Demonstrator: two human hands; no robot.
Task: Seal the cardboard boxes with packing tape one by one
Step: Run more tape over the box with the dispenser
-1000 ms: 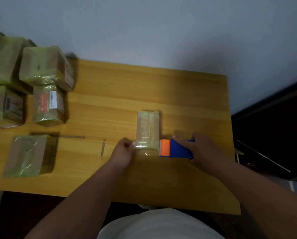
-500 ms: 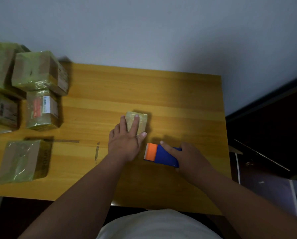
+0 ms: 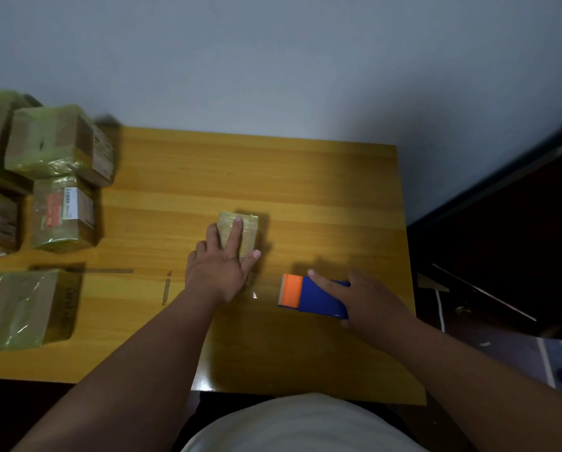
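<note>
Bench [image 3: 305, 177], yellow wood: carries all items; bare glossy surface, so a light box is judged liable to slide under sideways pressure. Taped boxes [image 3: 61, 141], stacked group at 9 to 10 o'clock of the bench, film-wrapped and well apart from the work; risk judged low unless an elbow sweeps them. Flat taped box [image 3: 25, 308], at 8 o'clock near the front edge; could be nudged off if the left forearm swings out. Small cardboard box [image 3: 245, 233], bench centre, already under glossy tape; left hand [image 3: 219, 272] lies flat on top, fingers [image 3: 235, 233] straight and spread, pressing down. Hazard: uneven pressing may trap creases or bubbles, or skid the box toward 12 o'clock. Tape dispenser [image 3: 312, 296], blue body with orange cutter end, at 4 o'clock of the box and apart from it; right hand [image 3: 367, 298] holds it, fingers wrapped round the body, forefinger laid along the top. Hazard: the serrated cutter faces the left hand; a hurried return could nick skin, and a loose tape tail may fold onto itself. Tape scraps [image 3: 167, 288], stuck to the bench at 9 o'clock of the left wrist; could snag a box.
</note>
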